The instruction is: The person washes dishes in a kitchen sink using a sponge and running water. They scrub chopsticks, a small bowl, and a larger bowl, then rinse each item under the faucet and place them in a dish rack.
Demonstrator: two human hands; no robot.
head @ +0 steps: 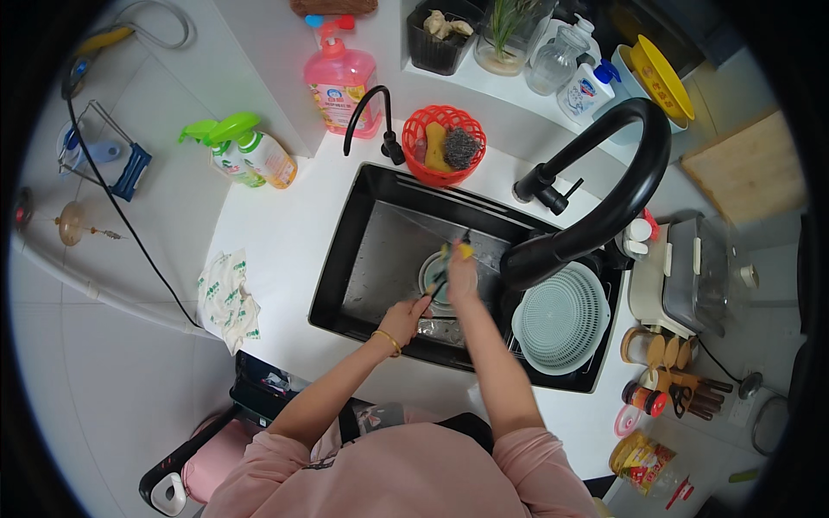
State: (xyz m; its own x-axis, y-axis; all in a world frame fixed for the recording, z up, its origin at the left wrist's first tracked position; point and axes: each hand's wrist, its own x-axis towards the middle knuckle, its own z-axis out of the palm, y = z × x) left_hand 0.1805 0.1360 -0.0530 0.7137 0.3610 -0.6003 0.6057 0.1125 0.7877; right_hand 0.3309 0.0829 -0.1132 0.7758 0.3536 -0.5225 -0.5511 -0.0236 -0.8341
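Observation:
Over the black kitchen sink [388, 259], my left hand [401, 320] grips the dark handle of a slim utensil [439, 283], perhaps a knife; motion blur hides its exact kind. My right hand [462, 278] is closed around a yellow sponge [465, 250], held against the utensil's far part. Beneath both hands, a round pale-green piece [429, 275] shows at the sink bottom, partly covered, so I cannot tell whether it is a dish or the drain. Water drops dot the basin floor.
A black faucet [602, 226] arches over the sink's right side, above a pale-green colander [562, 317]. Behind the sink stand a thin black tap [388, 139] and a red basket [443, 175] holding a sponge and steel wool. A crumpled printed cloth or bag [228, 298] lies left.

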